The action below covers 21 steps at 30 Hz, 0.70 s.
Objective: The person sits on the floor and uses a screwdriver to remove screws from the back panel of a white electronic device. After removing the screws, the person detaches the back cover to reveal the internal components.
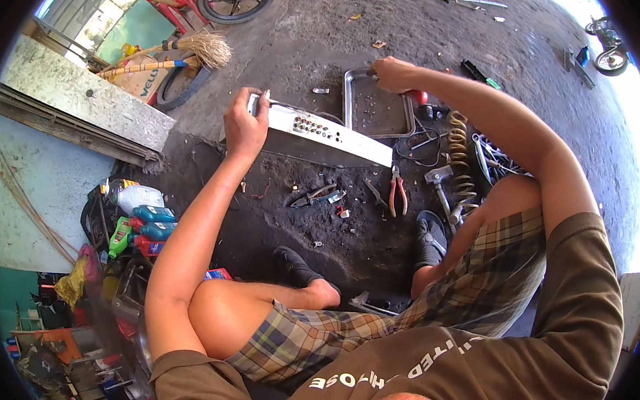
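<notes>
Head view, looking down past bent knees to a grimy concrete floor (397, 26). Long white metal panel with a row of small buttons (323, 135) — lying on the floor, long axis running from upper left to lower right, left end lifted slightly. Left hand (246, 124) closed around that raised end, apparently to steady and tilt the piece. Right hand (394, 74) closed on a red-handled tool (418, 96) at the far edge of a shallow grey metal tray (377, 108); tool tip hidden, so kind not told. Tray set just beyond the panel, plausibly to keep small parts together. Red-handled pliers (397, 195), a rusty coil spring (459, 155) and scattered small hand tools (320, 196) laid near the feet — within easy reach. Straw broom (179, 51) and coloured plastic bottles (142, 222) well apart at left.
</notes>
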Motion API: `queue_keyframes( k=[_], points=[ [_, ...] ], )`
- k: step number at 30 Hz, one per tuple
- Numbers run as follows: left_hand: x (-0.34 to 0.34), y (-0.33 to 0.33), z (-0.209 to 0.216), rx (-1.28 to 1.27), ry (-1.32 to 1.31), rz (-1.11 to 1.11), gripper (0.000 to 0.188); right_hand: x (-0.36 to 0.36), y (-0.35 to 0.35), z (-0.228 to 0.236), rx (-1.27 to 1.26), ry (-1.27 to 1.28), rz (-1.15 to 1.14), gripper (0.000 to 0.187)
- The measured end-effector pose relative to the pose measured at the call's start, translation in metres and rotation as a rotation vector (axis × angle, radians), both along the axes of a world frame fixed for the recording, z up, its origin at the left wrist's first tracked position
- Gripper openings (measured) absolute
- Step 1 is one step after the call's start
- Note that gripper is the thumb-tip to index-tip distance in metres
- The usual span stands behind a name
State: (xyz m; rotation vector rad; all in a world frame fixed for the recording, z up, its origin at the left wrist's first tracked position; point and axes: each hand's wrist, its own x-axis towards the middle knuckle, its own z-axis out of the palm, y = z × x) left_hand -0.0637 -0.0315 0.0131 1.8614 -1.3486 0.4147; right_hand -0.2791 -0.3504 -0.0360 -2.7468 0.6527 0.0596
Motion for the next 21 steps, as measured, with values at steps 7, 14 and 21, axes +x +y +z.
queue_keyframes(
  k=[7,14,21],
  points=[
    [0.002,0.008,0.004,0.003,-0.031,0.014,0.023,0.007,-0.007,-0.014,0.010,-0.025,0.019,0.059],
    [-0.001,0.002,0.005,0.007,-0.024,0.004,0.024,0.007,-0.027,-0.014,0.000,-0.014,0.035,0.058],
    [0.003,0.006,0.005,0.019,-0.027,0.032,0.024,0.013,-0.017,-0.008,-0.015,0.111,0.051,0.069]
  ],
)
